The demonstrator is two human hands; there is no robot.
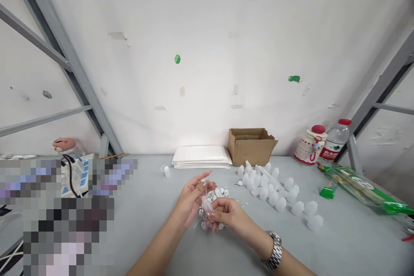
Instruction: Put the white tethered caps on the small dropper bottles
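Both hands meet at near center. The left hand [191, 200] pinches the upper end of a clear plastic piece [207, 203] between narrowed fingers; the right hand [228, 215], a metal watch [275, 251] at its wrist, grips the lower end between thumb and fingers. The piece lies above a pile of small white parts [222, 191]. To the right, translucent bulb-shaped pieces [280, 204] are scattered; a cardboard box [252, 152] stands at the far side.

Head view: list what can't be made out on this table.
All in the head view:
- Clear piece: exact shape; blurred, partly covered by the left hand and right hand.
- White parts: their number; overlapping, partly behind the hands.
- Cardboard box: its bottom; hidden by its front wall.
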